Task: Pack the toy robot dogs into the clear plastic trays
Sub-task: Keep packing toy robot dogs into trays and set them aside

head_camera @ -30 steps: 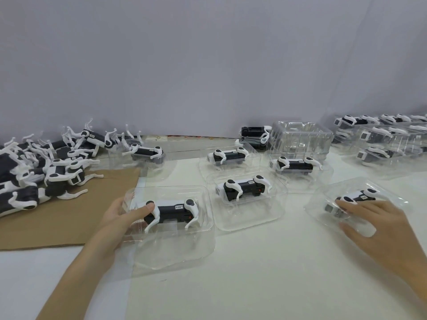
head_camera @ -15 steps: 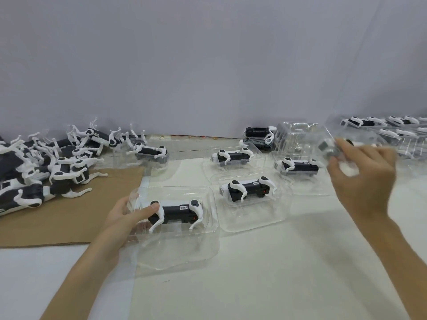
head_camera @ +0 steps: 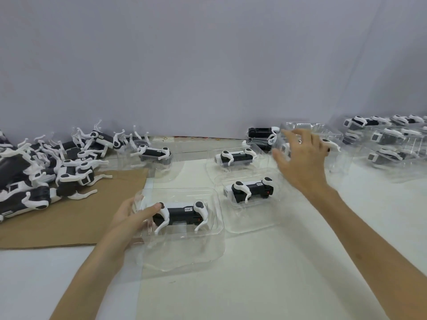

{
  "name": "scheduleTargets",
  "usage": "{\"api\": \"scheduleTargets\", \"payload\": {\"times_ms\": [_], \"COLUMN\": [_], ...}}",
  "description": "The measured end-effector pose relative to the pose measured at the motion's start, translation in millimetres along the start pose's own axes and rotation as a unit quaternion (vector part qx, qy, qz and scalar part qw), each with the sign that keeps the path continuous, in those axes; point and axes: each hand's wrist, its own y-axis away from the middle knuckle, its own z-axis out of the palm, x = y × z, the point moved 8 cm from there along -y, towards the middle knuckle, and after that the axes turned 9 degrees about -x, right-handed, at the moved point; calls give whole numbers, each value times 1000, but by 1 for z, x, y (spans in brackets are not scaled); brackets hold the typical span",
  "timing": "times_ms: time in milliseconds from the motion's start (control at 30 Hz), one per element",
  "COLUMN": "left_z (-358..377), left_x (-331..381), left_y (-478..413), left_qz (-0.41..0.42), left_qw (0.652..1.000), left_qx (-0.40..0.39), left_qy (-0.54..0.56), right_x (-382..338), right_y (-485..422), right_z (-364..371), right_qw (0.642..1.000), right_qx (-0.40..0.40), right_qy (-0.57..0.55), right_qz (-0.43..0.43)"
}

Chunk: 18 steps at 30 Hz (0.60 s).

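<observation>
Clear plastic tray (head_camera: 182,229) on the bench (head_camera: 277,273), already holding a toy robot dog (head_camera: 180,213), was steadied by the gripping left hand (head_camera: 129,218) while the open, empty right hand (head_camera: 300,158) reached toward far trays.

A white worktop (head_camera: 288,273) carries everything; a brown cardboard sheet (head_camera: 69,218) lies flat at its left, under a heap of loose toy robot dogs (head_camera: 46,167); clear plastic trays (head_camera: 184,250) with dogs sit across the middle; filled trays are stacked (head_camera: 392,146) far right.
</observation>
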Motion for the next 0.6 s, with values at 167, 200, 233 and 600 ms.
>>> {"api": "scheduleTargets", "payload": {"times_ms": [167,200,233,600], "left_z": [3,3,4,9], "left_x": [-1,-1,0,4], "left_y": [2,3,4,5], "left_qz": [-10,-10,-9,4], "left_qw": [1000,1000,1000,1000], "left_qx": [-8,-8,-10,-19], "left_qy": [-8,-10,-13,-3], "right_x": [-74,-76,-75,18], "right_y": [87,102,112,157], "right_z": [38,45,45,-11], "right_qw": [946,941,944,971], "right_qx": [-279,-297,-288,-221], "right_qy": [-78,-49,-34,-70], "right_qz": [-146,-153,-155,-58]}}
